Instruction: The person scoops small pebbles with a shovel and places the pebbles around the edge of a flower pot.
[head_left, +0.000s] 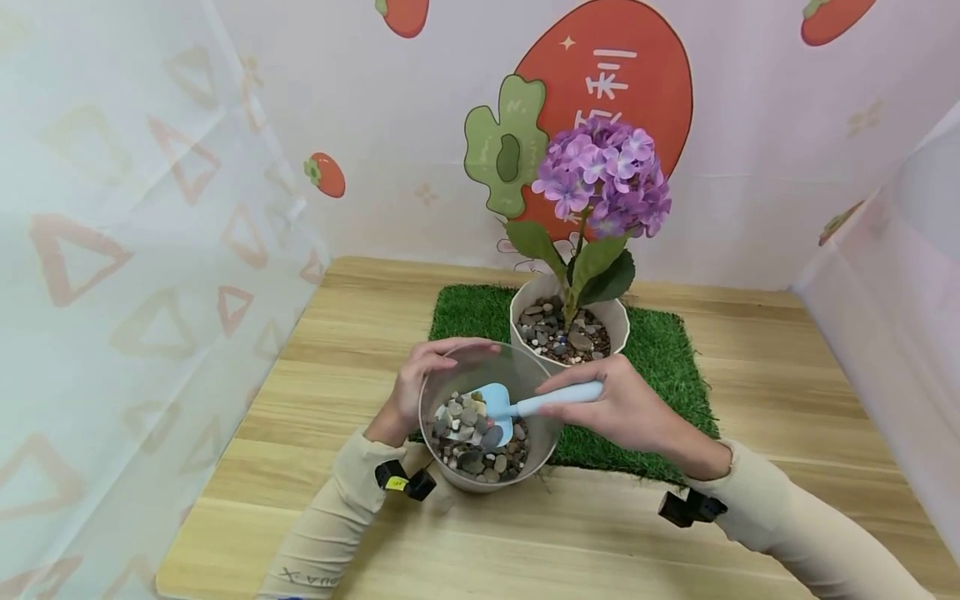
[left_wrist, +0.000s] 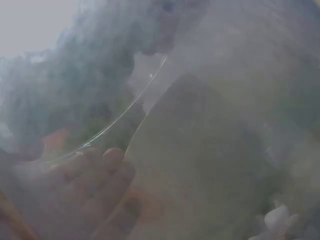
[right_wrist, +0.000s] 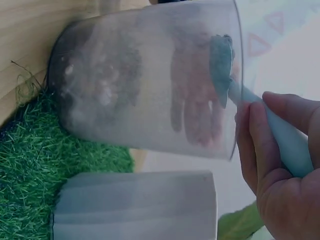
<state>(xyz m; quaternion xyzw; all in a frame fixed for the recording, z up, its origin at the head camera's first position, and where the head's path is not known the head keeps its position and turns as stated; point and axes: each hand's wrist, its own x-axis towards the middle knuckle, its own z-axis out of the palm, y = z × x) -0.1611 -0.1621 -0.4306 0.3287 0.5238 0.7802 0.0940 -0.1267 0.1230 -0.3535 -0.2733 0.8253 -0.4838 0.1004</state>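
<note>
Blue scoop (head_left: 497,400), just below frame centre, bears pebbles (head_left: 461,417) inside clear bucket (head_left: 542,437). Right hand (head_left: 628,407): fingers pinch handle (head_left: 558,398). Left hand (head_left: 414,380): fingers curve round bucket's far side.

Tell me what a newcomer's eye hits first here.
First, the purple flower head above the white pot, in front of the big red strawberry printed on the backdrop. Next, nearer the viewer, the light-blue shovel in the fingers of the right hand, its blade carrying pebbles inside the clear bucket, whose left side the left hand holds.
</note>
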